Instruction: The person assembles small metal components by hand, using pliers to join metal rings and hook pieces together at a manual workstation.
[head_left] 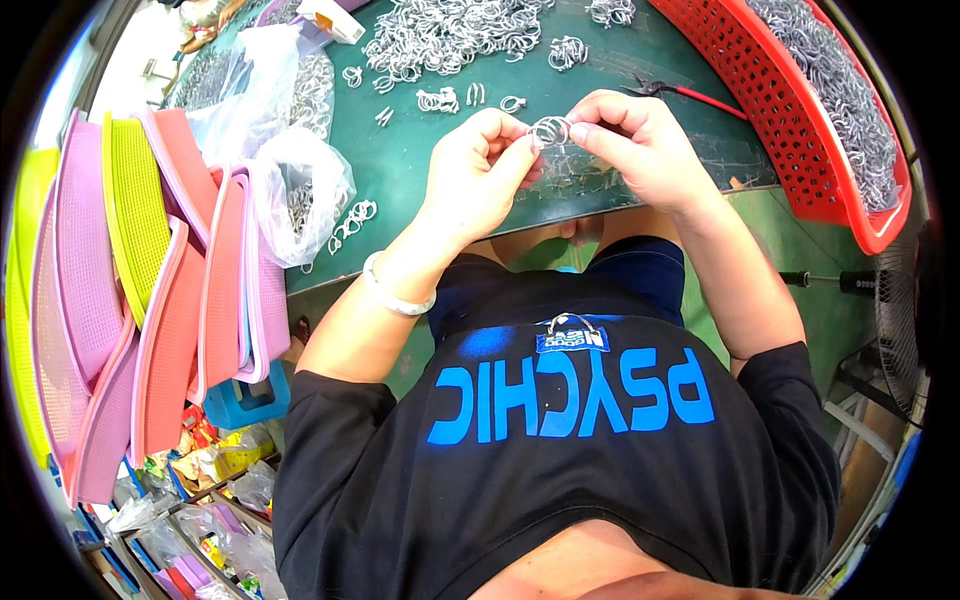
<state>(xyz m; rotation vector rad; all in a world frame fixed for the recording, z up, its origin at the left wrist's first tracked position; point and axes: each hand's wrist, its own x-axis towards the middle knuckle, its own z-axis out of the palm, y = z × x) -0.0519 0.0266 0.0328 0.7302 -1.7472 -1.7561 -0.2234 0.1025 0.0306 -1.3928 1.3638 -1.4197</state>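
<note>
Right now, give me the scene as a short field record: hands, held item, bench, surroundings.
left hand: fingertip grip on the small silver metal wire ring, white bracelet on the wrist
right hand: pinches the same ring from the other side
ring position: held above the near edge of the green work table
on table: heap of loose silver metal clips, red-handled pliers, clear plastic bags
right side: red perforated plastic basket full of metal parts
left side: stacked pink and yellow plastic trays
</note>
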